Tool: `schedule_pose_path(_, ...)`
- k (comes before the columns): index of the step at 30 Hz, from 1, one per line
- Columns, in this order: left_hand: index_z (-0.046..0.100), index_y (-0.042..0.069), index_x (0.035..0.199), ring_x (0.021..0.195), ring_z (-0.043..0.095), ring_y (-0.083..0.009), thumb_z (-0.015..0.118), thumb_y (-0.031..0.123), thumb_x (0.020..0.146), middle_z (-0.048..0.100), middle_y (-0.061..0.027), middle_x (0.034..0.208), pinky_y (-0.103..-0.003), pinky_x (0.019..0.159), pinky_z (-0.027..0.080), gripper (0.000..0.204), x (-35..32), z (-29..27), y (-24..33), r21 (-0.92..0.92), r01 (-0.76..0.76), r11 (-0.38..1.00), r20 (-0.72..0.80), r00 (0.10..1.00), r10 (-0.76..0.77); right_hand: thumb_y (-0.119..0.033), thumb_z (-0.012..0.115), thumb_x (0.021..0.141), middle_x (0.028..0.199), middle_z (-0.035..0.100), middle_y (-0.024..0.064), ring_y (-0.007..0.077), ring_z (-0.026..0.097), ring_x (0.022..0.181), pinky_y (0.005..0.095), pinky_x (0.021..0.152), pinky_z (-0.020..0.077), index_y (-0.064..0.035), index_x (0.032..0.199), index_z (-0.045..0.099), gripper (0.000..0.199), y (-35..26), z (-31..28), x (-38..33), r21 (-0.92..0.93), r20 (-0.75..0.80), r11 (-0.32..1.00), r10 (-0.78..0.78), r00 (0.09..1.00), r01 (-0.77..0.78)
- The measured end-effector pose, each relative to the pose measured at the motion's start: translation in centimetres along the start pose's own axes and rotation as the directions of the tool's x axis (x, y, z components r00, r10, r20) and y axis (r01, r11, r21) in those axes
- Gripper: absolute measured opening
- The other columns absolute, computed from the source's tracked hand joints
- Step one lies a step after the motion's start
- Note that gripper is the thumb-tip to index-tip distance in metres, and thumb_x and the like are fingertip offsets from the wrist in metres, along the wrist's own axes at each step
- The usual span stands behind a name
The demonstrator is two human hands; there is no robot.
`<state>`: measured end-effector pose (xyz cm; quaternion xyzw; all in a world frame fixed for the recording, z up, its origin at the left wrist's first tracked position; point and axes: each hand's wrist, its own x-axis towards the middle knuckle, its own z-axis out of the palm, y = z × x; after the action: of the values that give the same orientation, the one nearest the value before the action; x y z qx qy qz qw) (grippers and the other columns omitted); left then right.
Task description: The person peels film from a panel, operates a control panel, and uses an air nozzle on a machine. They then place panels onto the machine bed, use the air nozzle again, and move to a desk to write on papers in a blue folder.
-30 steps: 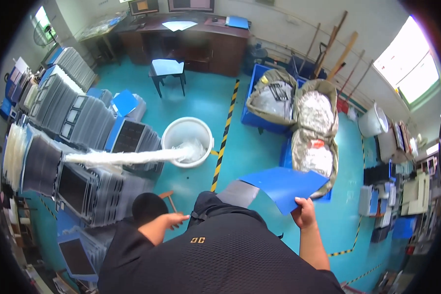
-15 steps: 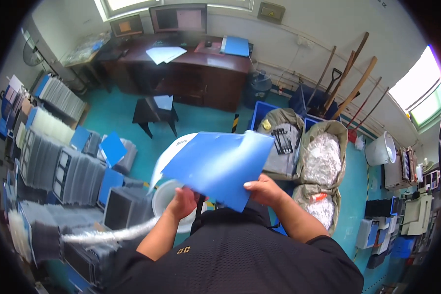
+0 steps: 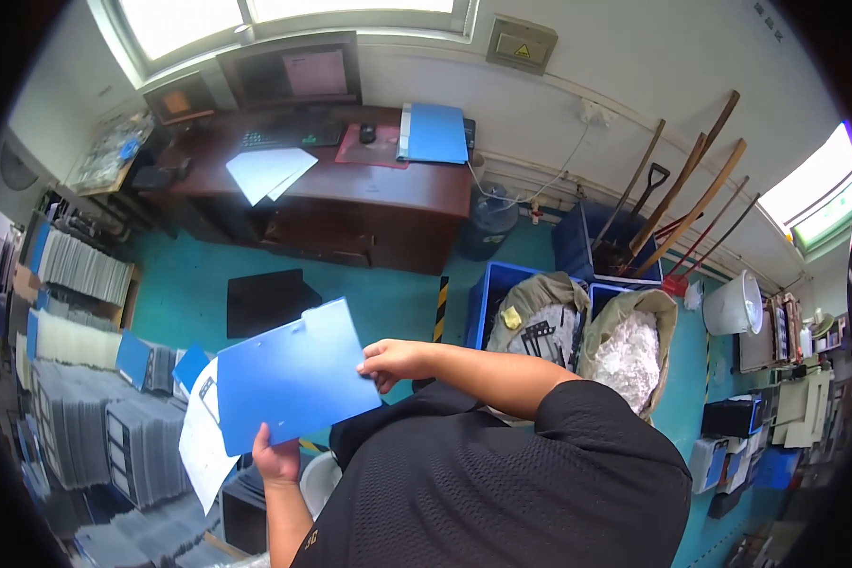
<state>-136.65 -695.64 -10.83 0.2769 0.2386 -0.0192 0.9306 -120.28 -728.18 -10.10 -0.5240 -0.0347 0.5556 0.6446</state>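
I see the blue folder has swung from centre to left of centre, below the tabletop, white paper showing past its left edge. The left hand grips its lower edge, the right hand its right, steadying both sides.

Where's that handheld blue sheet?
Left of centre in the head view, the blue sheet has the left hand at its lower edge, right hand at its right.

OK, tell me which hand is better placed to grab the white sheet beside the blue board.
Likely the left hand: it grips the blue board at its bottom edge, near the white sheet. The right hand holds the board's right edge, farther away.
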Motion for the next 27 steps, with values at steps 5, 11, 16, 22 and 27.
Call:
schedule_pose_path(5,0.045,0.006,0.147,0.130,0.053,-0.0334,0.052,0.022,0.098,0.056,-0.0135,0.142,-0.050,0.110,0.043,0.051,10.7,2.5,3.0,0.002,-0.014,1.000,-0.144,0.990,0.014,-0.049,0.061,0.100,0.104,0.074,0.0144,0.0254,0.071,0.093,0.0365,0.081,0.0577,-0.0017,0.125,0.060,0.053,-2.6,-10.1,7.1,-0.361,-0.248,0.929,-0.016,0.969,-0.077)
schedule_pose_path(11,0.049,0.006,0.142,0.126,0.056,-0.0320,0.055,0.021,0.096,0.059,-0.0121,0.137,-0.048,0.107,0.046,0.049,24.0,3.7,9.5,0.117,0.118,0.986,-0.206,0.974,-0.092,-0.054,0.060,0.095,0.125,0.067,0.0215,0.0388,0.062,0.120,0.0469,0.102,0.0493,-0.0040,0.131,0.063,0.062,3.0,-18.9,10.1,-0.774,-0.511,0.482,-0.092,0.854,-0.411)
schedule_pose_path(16,0.052,0.005,0.138,0.123,0.058,-0.0336,0.056,0.022,0.096,0.062,-0.0136,0.132,-0.050,0.106,0.045,0.046,33.3,5.0,14.0,0.135,0.097,0.986,-0.287,0.956,-0.055,-0.044,0.066,0.094,0.108,0.074,0.0173,0.0299,0.072,0.100,0.0416,0.088,0.0550,-0.0047,0.114,0.073,0.045,-3.8,-30.0,12.2,-0.502,-0.640,0.820,-0.138,0.756,-0.275)
schedule_pose_path(22,0.058,0.004,0.128,0.113,0.063,-0.0292,0.056,0.022,0.097,0.066,-0.0120,0.125,-0.045,0.096,0.050,0.035,40.1,6.2,15.3,0.063,-0.019,0.998,-0.421,0.906,0.044,-0.039,0.072,0.094,0.101,0.061,0.0065,0.0186,0.061,0.081,0.0349,0.067,0.0536,-0.0098,0.130,0.053,0.051,-13.4,-49.8,16.3,0.321,-0.855,0.889,0.122,0.504,0.328)
schedule_pose_path(27,0.062,0.005,0.120,0.100,0.067,-0.0250,0.059,0.023,0.098,0.070,-0.0099,0.115,-0.039,0.084,0.053,0.029,39.8,8.5,15.6,0.060,-0.061,0.996,-0.577,0.812,0.085,-0.034,0.074,0.093,0.149,0.046,0.0279,0.0437,0.050,0.134,0.0545,0.112,0.0432,-0.0074,0.150,0.042,0.070,-17.3,-62.3,20.0,0.524,-0.845,0.421,0.364,0.391,0.740)
